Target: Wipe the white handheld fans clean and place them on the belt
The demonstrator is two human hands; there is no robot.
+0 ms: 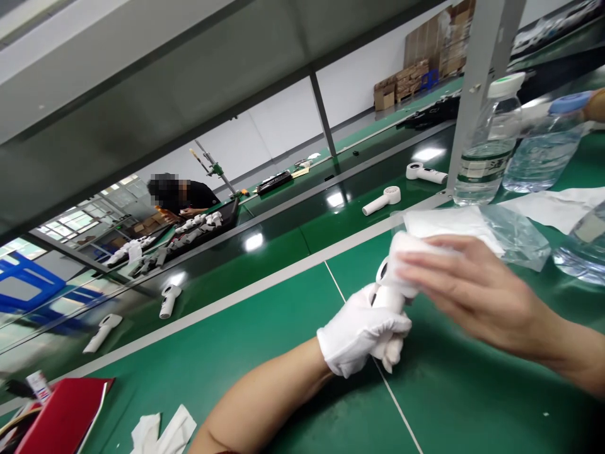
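My left hand (362,331), in a white glove, is closed around the handle of a white hand-held fan-like device (387,293), held upright over the green table (246,353). My bare right hand (466,287) presses a white cloth (406,249) against the top of that device, with its fingers laid over the cloth. The device's head is mostly hidden by the cloth and my fingers.
A clear plastic bag (510,233) lies behind my hands. Water bottles (489,142) stand at the right by a metal post. More white devices (382,200) ride on the dark conveyor. Another person (182,195) works at the far side. A red box (61,416) and white rags (163,432) lie at bottom left.
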